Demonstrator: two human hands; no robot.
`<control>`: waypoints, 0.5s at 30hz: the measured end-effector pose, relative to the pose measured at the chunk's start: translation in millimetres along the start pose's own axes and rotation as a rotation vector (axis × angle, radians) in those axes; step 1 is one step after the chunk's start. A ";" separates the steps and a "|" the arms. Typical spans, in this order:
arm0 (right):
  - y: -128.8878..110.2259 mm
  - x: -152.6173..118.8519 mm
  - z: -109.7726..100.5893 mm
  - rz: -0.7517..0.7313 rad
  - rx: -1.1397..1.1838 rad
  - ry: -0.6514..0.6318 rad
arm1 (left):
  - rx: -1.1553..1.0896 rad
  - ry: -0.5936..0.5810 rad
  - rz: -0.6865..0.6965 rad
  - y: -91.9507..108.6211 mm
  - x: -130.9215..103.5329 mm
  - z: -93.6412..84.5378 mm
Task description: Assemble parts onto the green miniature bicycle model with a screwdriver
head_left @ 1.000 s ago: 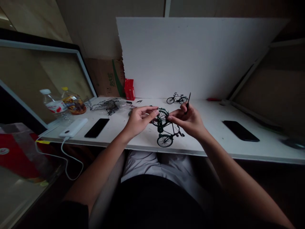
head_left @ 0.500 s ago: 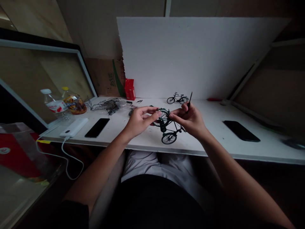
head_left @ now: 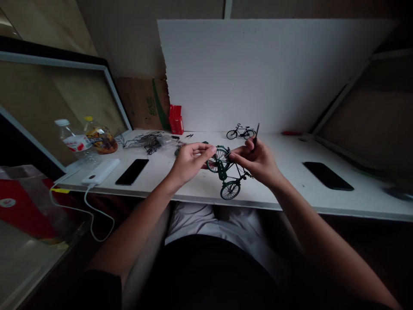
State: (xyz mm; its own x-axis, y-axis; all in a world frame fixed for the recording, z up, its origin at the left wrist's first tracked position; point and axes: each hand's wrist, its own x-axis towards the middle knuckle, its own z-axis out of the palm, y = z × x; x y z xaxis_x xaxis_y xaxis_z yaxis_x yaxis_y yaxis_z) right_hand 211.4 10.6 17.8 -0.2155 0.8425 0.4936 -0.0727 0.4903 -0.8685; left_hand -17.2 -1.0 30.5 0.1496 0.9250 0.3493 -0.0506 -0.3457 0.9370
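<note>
A green model bicycle hangs tilted over the front of the table, one wheel up between my hands and the other wheel below. With thumb and fingers, my left hand pinches it at the upper wheel. My right hand is closed too, its thumb and forefinger at the bicycle near that wheel's edge. A slim screwdriver sticks up out of the right hand, its handle mostly hidden by the fingers. Whatever small part the right fingertips may pinch is too small to make out.
Behind my hands stands a second, black model bicycle. Wire-like parts and plastic bags, a red box and two bottles are at left. Phones lie on both sides; a white power bank sits by the left edge.
The lower wheel of the held bicycle has swung slightly down and to the right. Both hands keep their hold; the screwdriver has barely shifted.
</note>
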 end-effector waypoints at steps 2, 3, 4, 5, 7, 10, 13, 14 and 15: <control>-0.6 0.1 0.5 0.016 0.000 -0.006 | -0.012 -0.003 -0.010 0.1 -0.2 0.5; -0.8 0.2 0.8 0.027 -0.001 -0.006 | -0.014 -0.008 -0.013 0.2 -0.3 0.6; -1.0 0.3 1.0 0.036 -0.001 -0.005 | -0.011 -0.013 -0.014 0.4 -0.4 0.6; -1.0 0.4 1.2 0.045 0.000 -0.004 | -0.003 -0.019 -0.013 0.7 -0.6 0.4; -0.8 0.6 1.5 0.052 -0.002 -0.003 | 0.024 -0.037 -0.010 1.7 -1.0 -0.2; 0.2 0.9 1.8 0.048 -0.014 -0.014 | 0.057 -0.070 -0.001 2.4 -1.1 -1.6; 0.9 1.3 1.7 0.047 -0.032 -0.019 | 0.051 -0.074 -0.010 0.7 -0.3 -2.5; 1.0 1.4 1.5 0.048 -0.037 -0.018 | 0.048 -0.068 -0.013 -0.3 -0.1 -2.6; 1.1 1.6 1.2 0.049 -0.042 -0.015 | 0.045 -0.063 -0.019 -1.4 0.1 -2.7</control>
State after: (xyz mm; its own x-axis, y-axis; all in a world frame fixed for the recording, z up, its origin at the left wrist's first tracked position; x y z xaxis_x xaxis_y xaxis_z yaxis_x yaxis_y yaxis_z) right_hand 209.9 12.1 17.6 -0.2319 0.8625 0.4497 -0.0210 0.4578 -0.8888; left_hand -19.7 0.0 29.2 0.2121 0.9200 0.3295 -0.0035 -0.3365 0.9417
